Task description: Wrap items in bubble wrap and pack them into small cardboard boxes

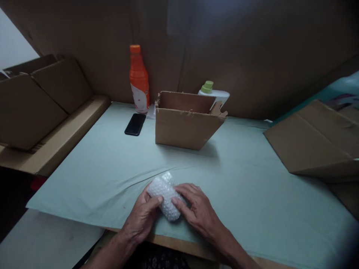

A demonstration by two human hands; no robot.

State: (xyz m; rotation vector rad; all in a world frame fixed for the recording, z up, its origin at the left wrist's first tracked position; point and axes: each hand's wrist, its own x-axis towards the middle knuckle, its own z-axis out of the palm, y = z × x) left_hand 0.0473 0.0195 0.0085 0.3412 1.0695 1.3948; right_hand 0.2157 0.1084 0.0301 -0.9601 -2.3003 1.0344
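A small bundle wrapped in bubble wrap (165, 195) lies near the front edge of a table covered with a pale green cloth (241, 179). My left hand (141, 218) grips its left side, thumb resting on top. My right hand (196, 209) presses against its right side with the fingers curled over it. What is inside the wrap is hidden.
An open cardboard box (185, 121) stands mid-table. Behind it sits a white bottle with a green cap (213, 93). An orange bottle (138, 80) and a black phone (135, 124) are at the back left. Flattened cardboard lies at the left (42, 108) and right (316, 140).
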